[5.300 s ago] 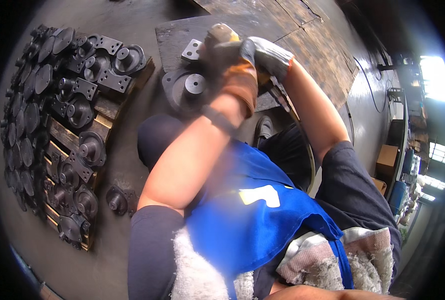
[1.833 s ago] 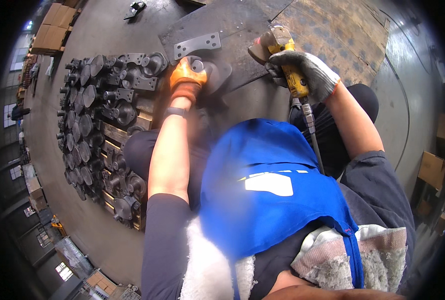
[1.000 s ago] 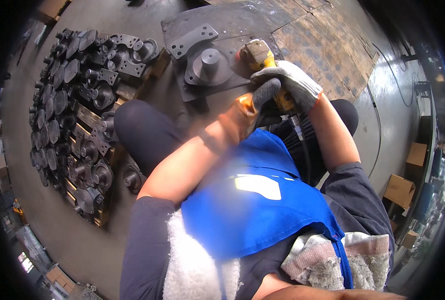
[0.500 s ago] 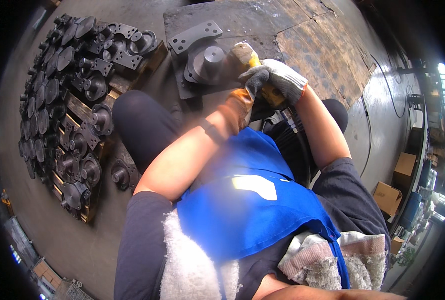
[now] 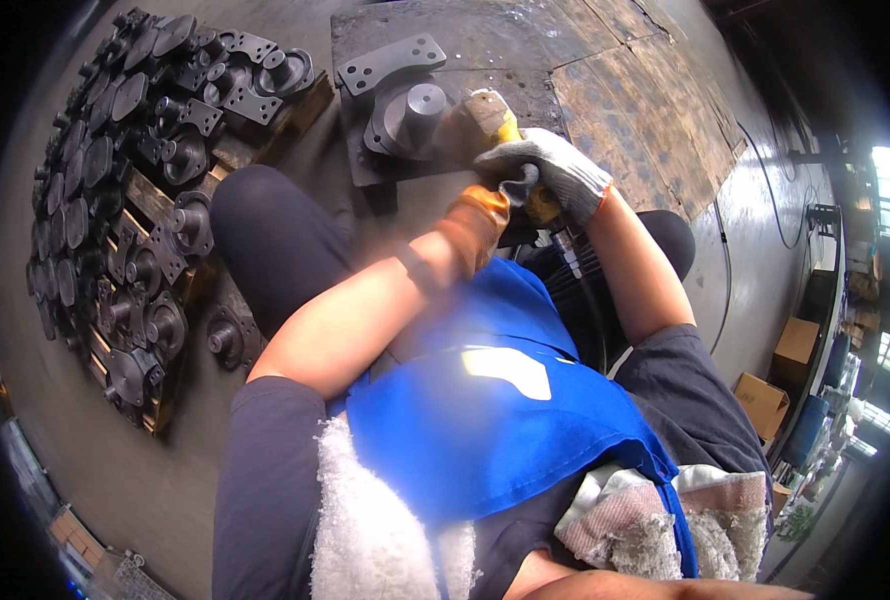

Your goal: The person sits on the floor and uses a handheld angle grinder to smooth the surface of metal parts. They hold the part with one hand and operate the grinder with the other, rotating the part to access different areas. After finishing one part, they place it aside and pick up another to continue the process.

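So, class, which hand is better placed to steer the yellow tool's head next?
Probably the right hand: it wraps the yellow tool nearer its head, while the left hand sits farther back.

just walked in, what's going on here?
A person's gloved right hand grips a yellow power tool, with the gloved left hand close in by its handle; how far the left hand wraps around it is hidden. The tool's head is right beside a dark round metal part with an upright post, on a dark board. Blur there hides whether they touch. Similar parts crowd a wooden pallet to the left.
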A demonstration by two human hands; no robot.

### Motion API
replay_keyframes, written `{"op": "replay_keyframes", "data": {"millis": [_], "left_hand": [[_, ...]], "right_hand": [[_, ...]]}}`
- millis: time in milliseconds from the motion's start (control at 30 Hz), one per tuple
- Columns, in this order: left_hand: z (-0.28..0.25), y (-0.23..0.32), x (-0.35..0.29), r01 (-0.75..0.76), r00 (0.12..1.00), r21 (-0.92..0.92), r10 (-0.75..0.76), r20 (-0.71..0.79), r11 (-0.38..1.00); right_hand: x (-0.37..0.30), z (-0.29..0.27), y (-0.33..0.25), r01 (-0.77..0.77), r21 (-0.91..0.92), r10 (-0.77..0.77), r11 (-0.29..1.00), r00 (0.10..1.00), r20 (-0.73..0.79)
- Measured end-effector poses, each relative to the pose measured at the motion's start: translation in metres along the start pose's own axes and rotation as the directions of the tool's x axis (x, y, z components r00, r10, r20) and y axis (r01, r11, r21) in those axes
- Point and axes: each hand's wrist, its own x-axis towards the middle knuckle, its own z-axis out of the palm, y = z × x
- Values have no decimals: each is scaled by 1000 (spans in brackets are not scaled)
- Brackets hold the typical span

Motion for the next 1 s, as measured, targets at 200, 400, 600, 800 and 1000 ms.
{"op": "replay_keyframes", "data": {"millis": [200, 400, 600, 800, 1000], "left_hand": [[-26, 102, -30, 136, 985, -351, -164, -53, 927], [-17, 48, -26, -102, 994, 479, 74, 77, 872], [-42, 136, -34, -156, 844, 929, -444, 302, 334], [-14, 84, -46, -145, 984, 918, -42, 173, 370], [11, -14, -42, -186, 979, 905, 152, 137, 383]], "right_hand": [[-14, 11, -13, -132, 341, 177, 931, 979, -105], [-15, 16, 13, 76, 14, -75, 997, 997, -28], [-8, 23, 3, 132, -58, -135, 990, 990, -44], [-19, 32, -14, -123, 377, 185, 918, 974, -130], [-17, 34, -8, -312, 321, 338, 894, 941, -27]]}}
